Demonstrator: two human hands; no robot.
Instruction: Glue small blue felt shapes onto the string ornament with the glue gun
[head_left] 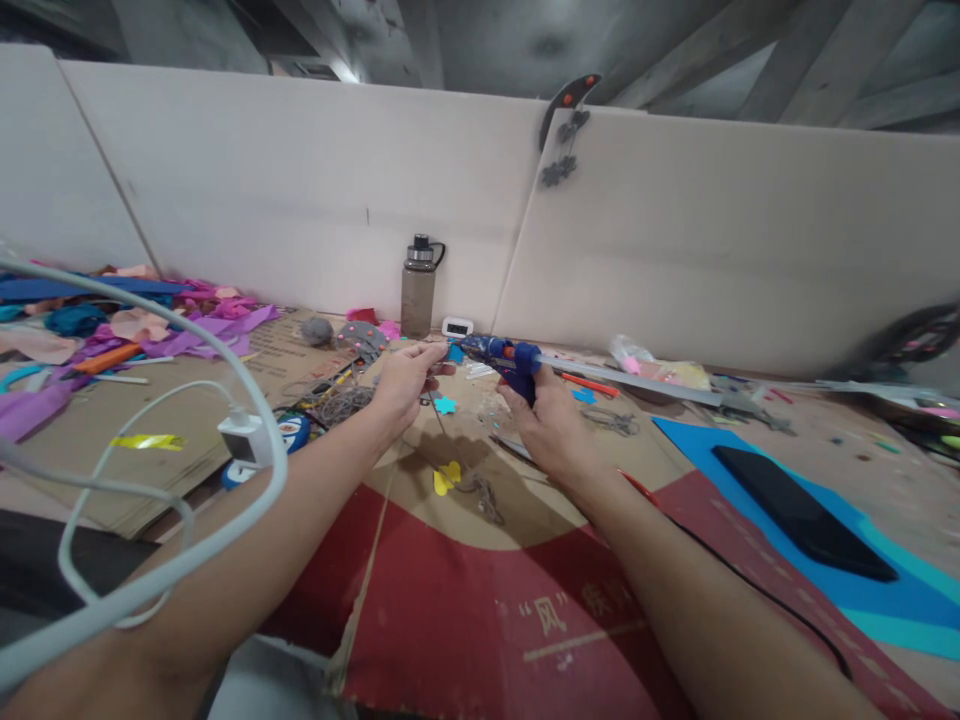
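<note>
My right hand is closed round the handle of a blue glue gun, whose nozzle points left. My left hand pinches a small thin piece right at the nozzle tip; I cannot make out what it is. A thin wire or stick runs down from that hand. Under the hands lie a small blue flower cut-out and a yellow cut-out on flattened cardboard.
A dark water bottle stands by the white partition. Pink and purple foam scraps pile up at the left. A white charger and cable cross the left foreground. A black phone lies on a blue foam sheet at the right.
</note>
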